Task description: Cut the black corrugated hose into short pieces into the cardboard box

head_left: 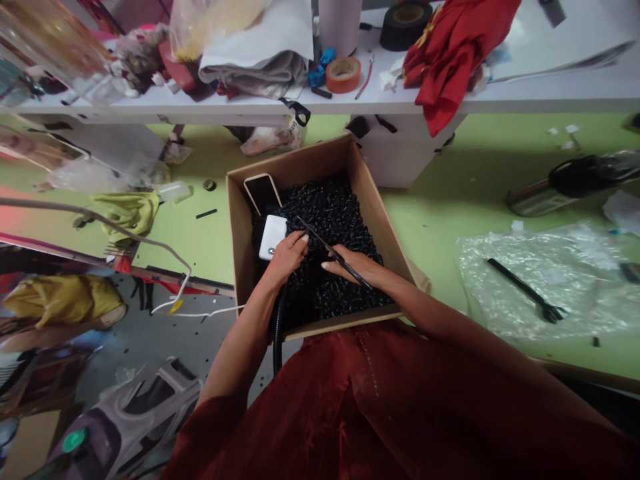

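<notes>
An open cardboard box (383, 230) is filled with small black tube pieces (330, 200). My left hand (290, 255) is over the pile, its fingers pinched together. A black corrugated tube (279, 327) runs up from below the box's near edge and passes behind my left wrist; the fingers seem closed on its end, which is hidden. My right hand (353, 265) is closed around dark scissors (323, 241), whose tips point up-left, close to my left fingertips. A phone (263, 193) leans against the box's left inner wall, and a white power bank (273, 238) lies beside it.
A white shelf (380, 103) across the back carries orange tape (343, 74), black tape (406, 25) and red cloth (457, 57). A metal flask (537, 197) and a plastic bag (480, 267) with a black forked tool (525, 288) lie right. A white cable (200, 313) reaches the box's left side.
</notes>
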The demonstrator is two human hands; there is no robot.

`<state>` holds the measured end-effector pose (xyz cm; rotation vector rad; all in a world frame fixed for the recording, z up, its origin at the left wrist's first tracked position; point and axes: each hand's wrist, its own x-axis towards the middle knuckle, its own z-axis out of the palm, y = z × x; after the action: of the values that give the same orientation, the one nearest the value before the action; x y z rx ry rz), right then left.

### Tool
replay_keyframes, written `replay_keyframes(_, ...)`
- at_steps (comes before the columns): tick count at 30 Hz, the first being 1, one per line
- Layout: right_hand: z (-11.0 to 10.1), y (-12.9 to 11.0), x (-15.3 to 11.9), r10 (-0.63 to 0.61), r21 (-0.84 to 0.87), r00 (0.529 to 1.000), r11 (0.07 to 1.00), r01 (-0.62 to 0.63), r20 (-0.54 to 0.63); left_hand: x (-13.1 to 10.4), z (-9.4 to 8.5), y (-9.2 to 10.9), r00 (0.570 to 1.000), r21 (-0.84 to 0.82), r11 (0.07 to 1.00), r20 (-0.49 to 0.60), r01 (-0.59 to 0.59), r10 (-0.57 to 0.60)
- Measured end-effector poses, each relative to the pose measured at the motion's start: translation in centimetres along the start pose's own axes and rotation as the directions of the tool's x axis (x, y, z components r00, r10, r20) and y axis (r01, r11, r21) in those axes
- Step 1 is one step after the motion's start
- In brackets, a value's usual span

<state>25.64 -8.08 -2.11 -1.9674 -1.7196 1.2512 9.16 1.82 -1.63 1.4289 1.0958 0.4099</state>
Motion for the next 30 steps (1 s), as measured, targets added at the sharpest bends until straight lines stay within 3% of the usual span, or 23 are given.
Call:
replay_keyframes(9, -0.3, 0.0, -0.1, 0.002, -0.094, 1.0, 0.996, -0.004, -0.031, -0.2, -0.2, 0.5, 0.993, -0.035, 0.994, 0.058, 0.107, -0.105)
replay_keyframes(19, 0.8, 0.9, 0.3, -0.018, -0.214, 0.996, 0.977, -0.001, -0.088, 0.3, 0.0, -0.6, 0.979, -0.109, 0.974, 0.068, 0.197, -0.19)
replay_keyframes(30, 1.1, 0.8, 0.4, 0.033, -0.265, 0.992, 0.962, -0.065, -0.123, 0.5, 0.0, -0.8, 0.976, -0.156, 0.965, 0.09, 0.21, -0.198)
